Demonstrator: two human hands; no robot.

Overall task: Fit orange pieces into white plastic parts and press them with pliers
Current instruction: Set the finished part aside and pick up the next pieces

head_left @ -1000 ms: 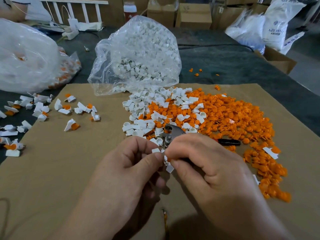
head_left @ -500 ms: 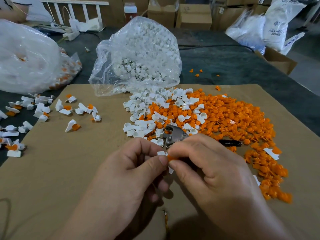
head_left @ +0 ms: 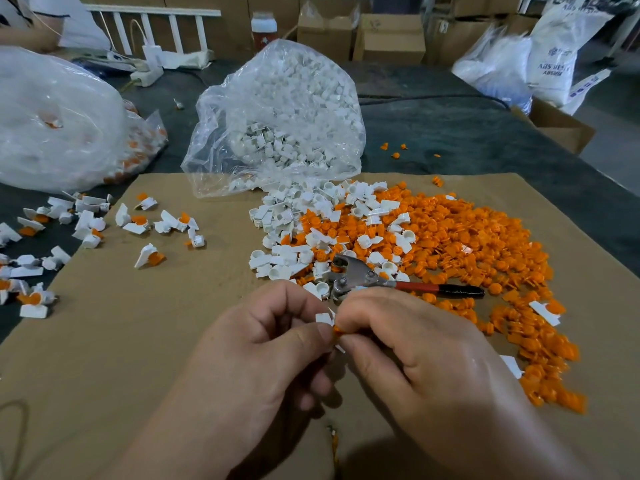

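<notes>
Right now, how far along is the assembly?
Done: a small batch of fitted pieces at left. In hand: left hand and right hand joining one white part and orange piece; pliers lie unused. Left: big loose pile plus bag.

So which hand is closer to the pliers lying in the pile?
The right hand. Its knuckles sit just in front of the pliers, close to the metal head. The left hand is further off to the left, meeting the right over a small white part.
</notes>
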